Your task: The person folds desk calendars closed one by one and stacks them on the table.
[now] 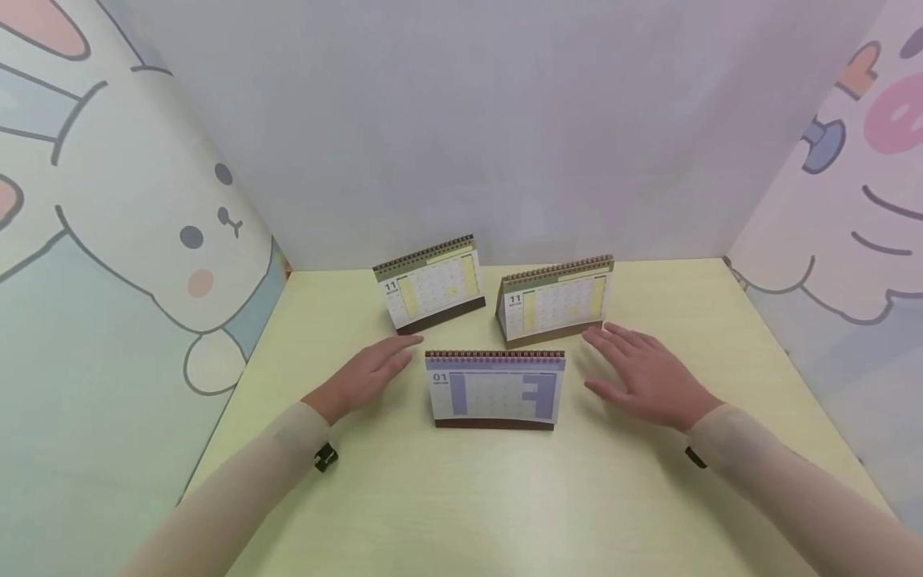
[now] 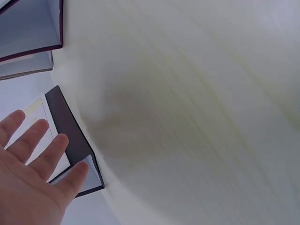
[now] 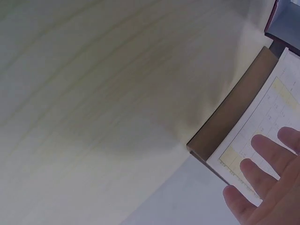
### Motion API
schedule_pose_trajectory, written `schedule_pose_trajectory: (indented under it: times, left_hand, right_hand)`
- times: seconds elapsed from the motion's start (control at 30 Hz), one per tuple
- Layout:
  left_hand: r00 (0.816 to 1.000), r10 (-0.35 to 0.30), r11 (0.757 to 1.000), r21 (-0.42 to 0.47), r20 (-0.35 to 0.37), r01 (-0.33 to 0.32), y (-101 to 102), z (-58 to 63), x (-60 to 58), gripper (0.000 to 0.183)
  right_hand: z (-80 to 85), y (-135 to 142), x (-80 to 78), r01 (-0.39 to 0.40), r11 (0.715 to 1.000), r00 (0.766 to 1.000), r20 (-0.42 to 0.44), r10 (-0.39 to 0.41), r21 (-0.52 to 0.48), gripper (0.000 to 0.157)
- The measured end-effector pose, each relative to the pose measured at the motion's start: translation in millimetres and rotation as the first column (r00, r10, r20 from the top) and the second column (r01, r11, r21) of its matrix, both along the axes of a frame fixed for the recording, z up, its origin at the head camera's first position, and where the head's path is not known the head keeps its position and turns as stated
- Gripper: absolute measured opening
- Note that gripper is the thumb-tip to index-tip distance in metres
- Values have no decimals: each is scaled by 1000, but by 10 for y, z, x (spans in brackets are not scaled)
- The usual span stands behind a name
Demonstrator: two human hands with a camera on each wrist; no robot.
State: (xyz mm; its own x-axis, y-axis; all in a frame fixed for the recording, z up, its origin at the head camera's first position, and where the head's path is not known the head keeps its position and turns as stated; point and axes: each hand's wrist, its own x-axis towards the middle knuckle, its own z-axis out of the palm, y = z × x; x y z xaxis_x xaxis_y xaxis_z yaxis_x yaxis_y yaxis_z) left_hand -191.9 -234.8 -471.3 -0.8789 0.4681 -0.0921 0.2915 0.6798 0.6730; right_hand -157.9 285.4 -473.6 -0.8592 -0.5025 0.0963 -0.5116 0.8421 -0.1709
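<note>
One purple calendar (image 1: 496, 393), marked 01, stands upright on the pale yellow table (image 1: 497, 505), centred between the two hands. Two yellow-and-green calendars, each marked 11, stand behind it: the dark-based calendar (image 1: 436, 288) at rear left and the brown-based calendar (image 1: 558, 300) at rear right. Both rear units are set at an angle, right end farther back; the purple unit faces squarely forward. Each unit has a spiral binding along its top edge.

The left hand (image 1: 364, 377) is extended, fingers nearly straight and slightly spread, and grips nothing. It is located left of the purple calendar, apart from it, with its fingertips near the lower edge of the dark-based calendar.

The right hand (image 1: 645, 377) is likewise extended, fingers parted, with nothing in its grasp. Its fingertips are at the lower right corner of the brown-based calendar; contact cannot be determined.

Light sleeves (image 1: 274, 457) cover both forearms. Side walls (image 1: 137, 208) carry cartoon animal figures; the rear wall (image 1: 461, 128) is plain pale grey.
</note>
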Motion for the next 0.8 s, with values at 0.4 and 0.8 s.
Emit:
schedule_pose_trajectory:
  times: [0.4, 0.8]
  left_hand:
    - [1000, -17, 999, 47, 11, 16, 100, -5, 57, 58]
    - [993, -31, 996, 91, 114, 20, 168, 39, 114, 70]
  right_hand:
    - [-38, -124, 118, -27, 1000, 1000, -12, 27, -5, 81]
    - [-65, -381, 341, -20, 995, 999, 25, 23, -99, 87]
